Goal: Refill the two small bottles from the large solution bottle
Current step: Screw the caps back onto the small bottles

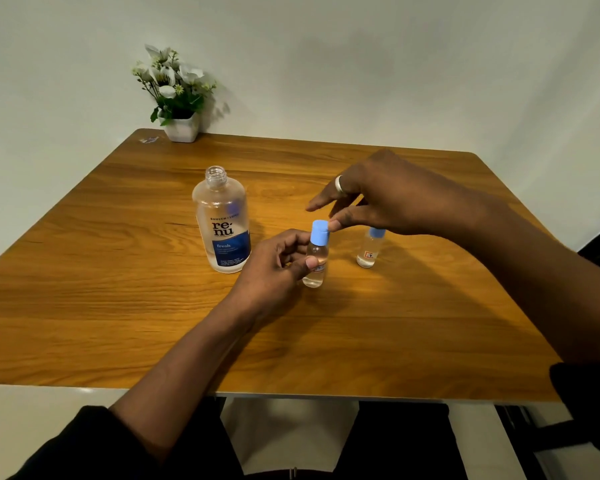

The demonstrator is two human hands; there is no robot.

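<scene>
Left hand (278,263) grips the small bottle (315,263) near the tabletop's middle, the right hand's (378,199) loosely spread fingers merely touching its blue cap (319,232), which could slip, spilling solution.

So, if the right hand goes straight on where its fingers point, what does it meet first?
Probably the large solution bottle, though depth is unclear. The right hand has its thumb at the blue cap of the small bottle the left hand holds.

A white pot (182,130) with white flowers is placed on a far corner of the wooden surface (118,306). Just left of the pot a small pale mark (149,139) is seen, and behind the pot a plain wall (361,64).
</scene>
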